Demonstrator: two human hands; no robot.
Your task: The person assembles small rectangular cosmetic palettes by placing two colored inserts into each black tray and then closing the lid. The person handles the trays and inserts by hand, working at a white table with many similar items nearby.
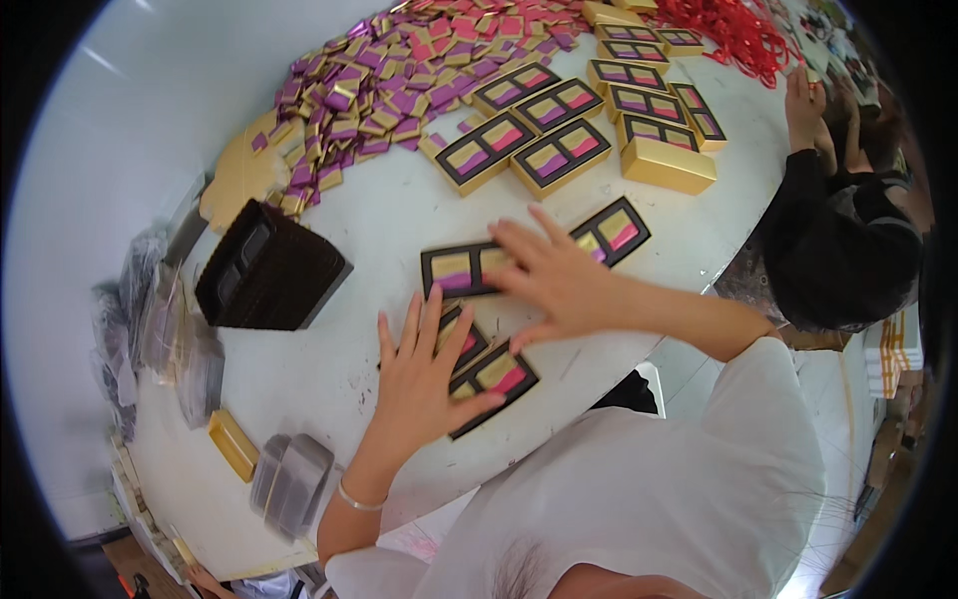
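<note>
White shirt [629,489] | white table [389,210], pale wall [150,120] | left hand [414,384], right hand [559,285] spread wide, seemingly over black trays [452,272]

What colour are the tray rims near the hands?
The tray rims are black, seen in the head view.

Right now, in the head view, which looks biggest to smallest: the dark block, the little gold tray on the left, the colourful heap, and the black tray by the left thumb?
1. Colourful heap
2. Dark block
3. Black tray, partly hidden by the left hand
4. Little gold tray
</note>
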